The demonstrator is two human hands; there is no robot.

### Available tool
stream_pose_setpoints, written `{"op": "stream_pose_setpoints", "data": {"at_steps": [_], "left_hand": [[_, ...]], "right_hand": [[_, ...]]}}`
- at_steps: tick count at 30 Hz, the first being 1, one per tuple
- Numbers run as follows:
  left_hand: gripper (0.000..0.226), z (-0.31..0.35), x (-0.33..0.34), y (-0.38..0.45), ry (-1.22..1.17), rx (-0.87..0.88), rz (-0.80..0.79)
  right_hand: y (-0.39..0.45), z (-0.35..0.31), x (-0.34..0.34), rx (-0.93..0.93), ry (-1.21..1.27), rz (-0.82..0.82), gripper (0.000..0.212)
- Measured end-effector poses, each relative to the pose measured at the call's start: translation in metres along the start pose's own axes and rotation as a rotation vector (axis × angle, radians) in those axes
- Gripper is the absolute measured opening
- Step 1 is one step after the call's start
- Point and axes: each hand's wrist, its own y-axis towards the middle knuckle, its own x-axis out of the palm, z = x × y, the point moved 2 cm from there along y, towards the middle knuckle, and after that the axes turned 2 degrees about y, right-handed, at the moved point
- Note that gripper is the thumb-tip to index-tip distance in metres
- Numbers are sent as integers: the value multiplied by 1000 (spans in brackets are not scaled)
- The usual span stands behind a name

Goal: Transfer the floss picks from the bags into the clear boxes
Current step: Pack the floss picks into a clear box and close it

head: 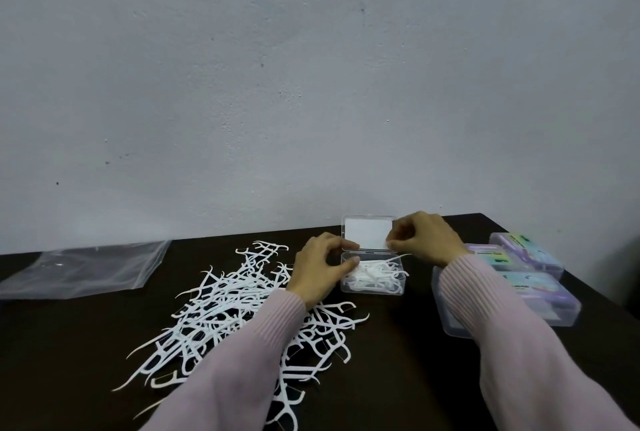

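A small clear box (pixel 374 288) stands open on the dark table, holding several white floss picks, its lid (pixel 367 233) raised upright behind it. My left hand (pixel 320 267) grips the box's left end, thumb on its front rim. My right hand (pixel 426 236) pinches the lid's right edge with curled fingers. A big loose pile of white floss picks (pixel 225 299) lies spread on the table to the left of the box and under my left forearm. An empty clear plastic bag (pixel 79 267) lies flat at the far left.
Several closed clear boxes with purple labels (pixel 530 278) sit stacked at the right, partly under my right forearm. The dark table (pixel 398 378) ends at a grey wall behind and drops off at the right edge.
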Motion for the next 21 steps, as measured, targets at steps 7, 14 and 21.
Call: {"op": "stream_pose_setpoints", "data": {"at_steps": [7,14,21], "left_hand": [[37,-2,6,0,147,67,-98],[39,-3,7,1,121,57,-112],[39,-4,8,1,89,39,-128]], "right_hand": [[-6,1,-3,84,92,-292,23],[-9,-5,-12,77,26,-414,21],[-10,-6,-11,73,2,-424,6]]}}
